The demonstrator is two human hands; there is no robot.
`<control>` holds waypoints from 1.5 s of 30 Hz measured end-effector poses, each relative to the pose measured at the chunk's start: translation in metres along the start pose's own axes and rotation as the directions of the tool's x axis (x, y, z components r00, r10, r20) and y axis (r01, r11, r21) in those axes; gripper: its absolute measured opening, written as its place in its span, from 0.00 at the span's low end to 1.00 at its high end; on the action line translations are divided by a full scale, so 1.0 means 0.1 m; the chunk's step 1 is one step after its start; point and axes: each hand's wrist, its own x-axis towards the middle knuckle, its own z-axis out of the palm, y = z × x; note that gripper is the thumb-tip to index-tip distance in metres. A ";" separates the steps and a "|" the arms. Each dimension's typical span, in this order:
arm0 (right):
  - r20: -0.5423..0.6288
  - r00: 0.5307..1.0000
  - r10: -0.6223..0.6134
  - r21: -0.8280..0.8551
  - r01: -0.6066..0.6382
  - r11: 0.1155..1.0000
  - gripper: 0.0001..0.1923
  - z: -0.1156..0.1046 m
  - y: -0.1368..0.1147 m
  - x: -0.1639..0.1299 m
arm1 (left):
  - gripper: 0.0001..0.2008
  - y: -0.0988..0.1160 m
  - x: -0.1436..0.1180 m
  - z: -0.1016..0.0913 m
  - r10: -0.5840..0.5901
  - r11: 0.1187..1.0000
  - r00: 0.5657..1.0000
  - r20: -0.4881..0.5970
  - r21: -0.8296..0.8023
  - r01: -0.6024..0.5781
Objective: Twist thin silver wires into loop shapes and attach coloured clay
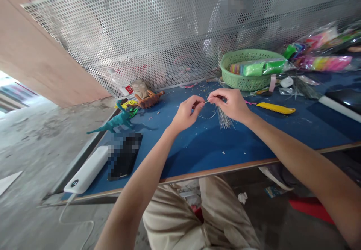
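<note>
My left hand [186,111] and my right hand [229,102] meet above the blue table [194,152]. Fingertips of both are pinched on a short piece of thin wire [207,102] that spans the small gap between them. Below my right palm a bundle of thin, straight silvery wires [225,122] fans out; its upper end is hidden, so I cannot tell whether the hand touches it. A loose curved strand [208,117] lies between the hands. To the right of my right hand is a yellow utility knife [275,108].
A green basket [239,81] holds colourful packets, with more packets [324,62] at right. Toy dinosaurs [117,121], a bottle [118,82], a black phone [125,156] and a white power bank [88,169] stand or lie left. A perforated metal screen [158,35] rises behind.
</note>
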 end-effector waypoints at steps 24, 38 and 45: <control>0.153 0.985 -0.085 -0.122 0.104 0.987 0.20 -0.07 0.11 -0.07 | 0.12 0.12 0.01 0.01 -0.124 0.992 0.992 0.029 -0.016 0.125; 0.035 0.999 -0.015 0.142 0.010 0.990 0.18 0.03 0.08 -0.02 | 0.12 0.10 0.07 -0.23 -0.242 0.940 0.944 0.222 -0.189 0.285; 0.174 0.971 0.162 0.188 -0.194 0.963 0.18 0.06 0.12 -0.04 | 0.12 -0.02 0.04 -0.13 -0.299 0.935 0.954 0.018 -0.195 0.296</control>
